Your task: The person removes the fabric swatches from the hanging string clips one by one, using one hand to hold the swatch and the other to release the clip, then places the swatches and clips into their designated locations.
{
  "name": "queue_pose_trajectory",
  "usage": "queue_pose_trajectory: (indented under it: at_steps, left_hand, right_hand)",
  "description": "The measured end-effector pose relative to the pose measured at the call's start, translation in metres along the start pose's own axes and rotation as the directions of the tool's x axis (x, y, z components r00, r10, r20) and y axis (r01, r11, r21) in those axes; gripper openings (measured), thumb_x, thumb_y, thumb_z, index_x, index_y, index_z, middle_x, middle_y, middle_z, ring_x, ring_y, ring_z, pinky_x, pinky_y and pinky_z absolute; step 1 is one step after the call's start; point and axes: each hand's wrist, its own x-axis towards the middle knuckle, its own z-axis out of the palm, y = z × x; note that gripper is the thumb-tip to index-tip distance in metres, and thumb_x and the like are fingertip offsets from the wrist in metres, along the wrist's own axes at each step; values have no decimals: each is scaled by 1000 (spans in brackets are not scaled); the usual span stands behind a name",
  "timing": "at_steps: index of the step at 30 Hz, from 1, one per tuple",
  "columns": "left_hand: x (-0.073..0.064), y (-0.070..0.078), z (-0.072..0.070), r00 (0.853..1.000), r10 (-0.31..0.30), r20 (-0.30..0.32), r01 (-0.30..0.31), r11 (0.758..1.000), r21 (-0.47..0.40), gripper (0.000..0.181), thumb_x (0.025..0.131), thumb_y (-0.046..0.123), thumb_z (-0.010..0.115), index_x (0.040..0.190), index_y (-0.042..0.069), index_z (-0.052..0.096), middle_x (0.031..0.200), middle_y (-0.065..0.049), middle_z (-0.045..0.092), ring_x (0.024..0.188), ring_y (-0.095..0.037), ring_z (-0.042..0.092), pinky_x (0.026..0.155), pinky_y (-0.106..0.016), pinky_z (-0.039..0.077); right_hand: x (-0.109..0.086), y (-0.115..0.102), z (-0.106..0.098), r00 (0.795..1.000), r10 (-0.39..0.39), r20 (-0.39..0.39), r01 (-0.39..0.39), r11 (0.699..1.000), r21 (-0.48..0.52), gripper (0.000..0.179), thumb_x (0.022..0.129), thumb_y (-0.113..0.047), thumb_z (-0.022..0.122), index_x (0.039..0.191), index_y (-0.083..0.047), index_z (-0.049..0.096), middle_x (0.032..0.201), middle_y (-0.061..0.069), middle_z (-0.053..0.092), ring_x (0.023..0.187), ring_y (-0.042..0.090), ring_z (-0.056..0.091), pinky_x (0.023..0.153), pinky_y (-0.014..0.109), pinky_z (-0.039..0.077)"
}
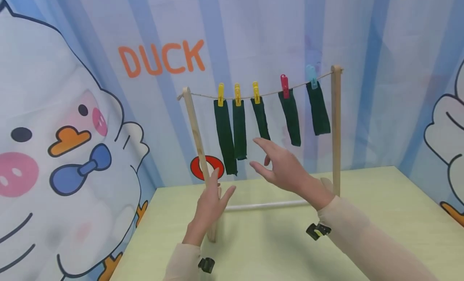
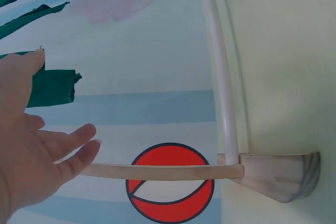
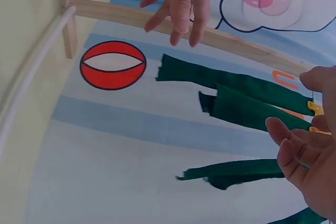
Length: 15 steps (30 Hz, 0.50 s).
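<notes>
Several dark green cloth strips hang from a thin string tied between two wooden posts. Yellow clothespins hold the leftmost strip (image 1: 224, 138), the second strip (image 1: 239, 130) and the middle strip (image 1: 260, 116). A red clothespin (image 1: 284, 86) grips the fourth strip (image 1: 291, 120), and a light blue clothespin (image 1: 311, 76) the rightmost strip (image 1: 319, 110). My left hand (image 1: 209, 204) is beside the left post (image 1: 193, 132), thumb spread and nothing held. In front of the middle strip's lower end is my right hand (image 1: 284, 166), fingers loosely bent with a gap to the thumb, holding nothing.
A white rod (image 1: 266, 205) joins the rack's feet low over the pale yellow table (image 1: 380, 216). The right post (image 1: 336, 132) stands beyond my right forearm. Close behind the rack hangs a striped curtain (image 1: 253, 27) printed with ducks.
</notes>
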Motion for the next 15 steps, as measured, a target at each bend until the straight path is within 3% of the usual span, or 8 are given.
queue_pose_trajectory:
  at_steps: [6, 10, 15]
  left_hand:
    - [12, 2, -3, 998, 45, -36, -44, 999, 4, 81, 96, 47, 64, 159, 16, 24, 157, -5, 38, 125, -28, 57, 93, -49, 53]
    - [19, 3, -2, 997, 58, -52, -57, 998, 31, 80, 97, 47, 63, 159, 15, 24, 153, -7, 43, 121, -25, 59, 90, -46, 55]
    - [27, 3, -3, 993, 72, -94, -74, 997, -17, 77, 98, 48, 60, 159, 16, 25, 148, -6, 49, 110, -20, 62, 86, -42, 57]
  right_hand:
    - [27, 6, -6, 996, -45, -78, 49, 998, 40, 51, 92, -16, 74, 137, 2, 56, 132, 19, 62, 62, 13, 58, 58, 27, 54]
    - [42, 12, -8, 982, -87, -168, 98, 994, 57, 42, 91, -10, 73, 128, 4, 62, 122, 18, 67, 57, 12, 56, 56, 27, 52]
    - [63, 11, -13, 966, -108, -234, 138, 984, 112, 38, 90, -9, 74, 125, 4, 64, 117, 18, 69, 57, 10, 54, 59, 26, 53]
